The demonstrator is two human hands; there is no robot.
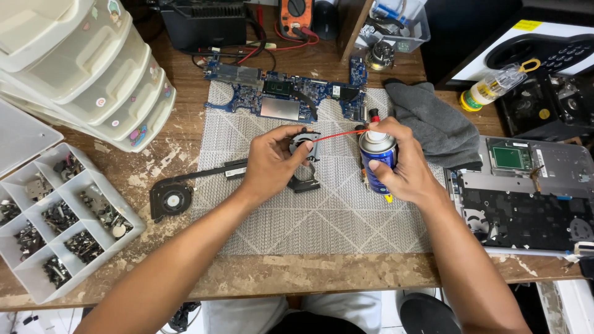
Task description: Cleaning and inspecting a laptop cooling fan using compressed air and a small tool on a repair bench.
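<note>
Head: left grip (272,162) around fan (304,143)

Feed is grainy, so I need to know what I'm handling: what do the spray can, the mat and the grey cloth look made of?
Spray can: likely metal, from its bright silvery shoulder and glossy blue label; thin red plastic-looking straw.
Mat: seems woven fabric or vinyl, matte grey, with visible ribbed weave and diagonal lines.
Cloth: soft textile, matte dark grey, lying in loose folds.
</note>
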